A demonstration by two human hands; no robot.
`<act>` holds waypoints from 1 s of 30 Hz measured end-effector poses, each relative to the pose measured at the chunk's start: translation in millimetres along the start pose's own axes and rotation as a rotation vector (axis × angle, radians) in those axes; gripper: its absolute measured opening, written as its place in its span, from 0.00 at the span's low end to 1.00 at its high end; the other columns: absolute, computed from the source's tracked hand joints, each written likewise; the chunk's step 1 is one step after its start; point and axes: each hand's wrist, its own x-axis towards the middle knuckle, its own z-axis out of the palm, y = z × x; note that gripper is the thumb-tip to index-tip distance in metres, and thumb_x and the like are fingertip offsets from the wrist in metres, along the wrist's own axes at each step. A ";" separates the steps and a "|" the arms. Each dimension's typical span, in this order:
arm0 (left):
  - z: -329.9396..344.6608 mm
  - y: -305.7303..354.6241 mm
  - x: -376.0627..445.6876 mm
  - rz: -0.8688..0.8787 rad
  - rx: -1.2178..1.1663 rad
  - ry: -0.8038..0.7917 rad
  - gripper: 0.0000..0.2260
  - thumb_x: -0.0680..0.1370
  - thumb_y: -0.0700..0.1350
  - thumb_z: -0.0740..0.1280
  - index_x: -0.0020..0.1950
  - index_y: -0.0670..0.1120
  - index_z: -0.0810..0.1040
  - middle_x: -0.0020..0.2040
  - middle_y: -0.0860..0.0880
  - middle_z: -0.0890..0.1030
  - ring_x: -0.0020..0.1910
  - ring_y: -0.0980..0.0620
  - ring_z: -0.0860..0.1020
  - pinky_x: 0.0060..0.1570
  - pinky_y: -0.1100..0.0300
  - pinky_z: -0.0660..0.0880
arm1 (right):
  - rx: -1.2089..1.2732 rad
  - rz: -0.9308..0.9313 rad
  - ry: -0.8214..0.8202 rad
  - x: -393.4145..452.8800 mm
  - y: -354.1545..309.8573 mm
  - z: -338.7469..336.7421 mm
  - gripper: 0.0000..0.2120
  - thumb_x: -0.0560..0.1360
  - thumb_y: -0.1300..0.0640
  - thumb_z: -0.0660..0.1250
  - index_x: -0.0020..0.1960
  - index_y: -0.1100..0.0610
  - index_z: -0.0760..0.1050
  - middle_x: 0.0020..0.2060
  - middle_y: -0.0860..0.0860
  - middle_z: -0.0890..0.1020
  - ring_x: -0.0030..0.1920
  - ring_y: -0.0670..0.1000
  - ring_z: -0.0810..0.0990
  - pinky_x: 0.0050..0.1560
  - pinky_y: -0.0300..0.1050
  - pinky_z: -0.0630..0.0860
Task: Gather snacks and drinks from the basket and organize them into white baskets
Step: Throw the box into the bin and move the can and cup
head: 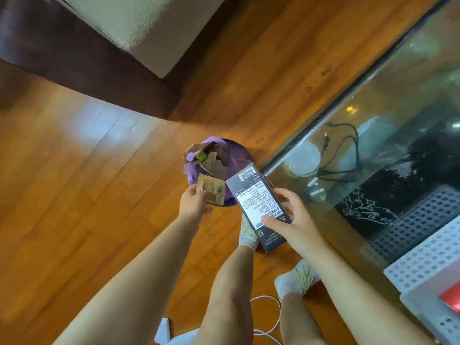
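My left hand (193, 204) pinches a small tan snack packet (211, 187) above the near rim of the purple basket. My right hand (292, 220) grips a long dark box (251, 192) with a white label and a barcode, held tilted just right of the basket. The purple basket (239, 155) stands on the wooden floor and holds crumpled brown paper bags (211, 158) and something green. A white perforated basket (428, 255) sits on the glass table at the right edge, and part of a second white basket (423, 312) with something red in it lies below it.
The glass table (373, 120) runs along the right, with a black cable (343, 150) and a round white object on it. A dark sofa base with a pale cushion (139, 31) fills the upper left. My legs, white socks and a white cable (271, 317) lie on the floor below.
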 end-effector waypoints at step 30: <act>72.3 29.5 -121.3 0.245 0.304 -0.326 0.08 0.78 0.39 0.62 0.54 0.47 0.76 0.43 0.53 0.80 0.41 0.56 0.78 0.39 0.64 0.72 | 0.175 0.030 0.189 -78.8 4.2 -86.9 0.13 0.76 0.60 0.64 0.57 0.46 0.73 0.47 0.45 0.81 0.48 0.44 0.80 0.41 0.35 0.73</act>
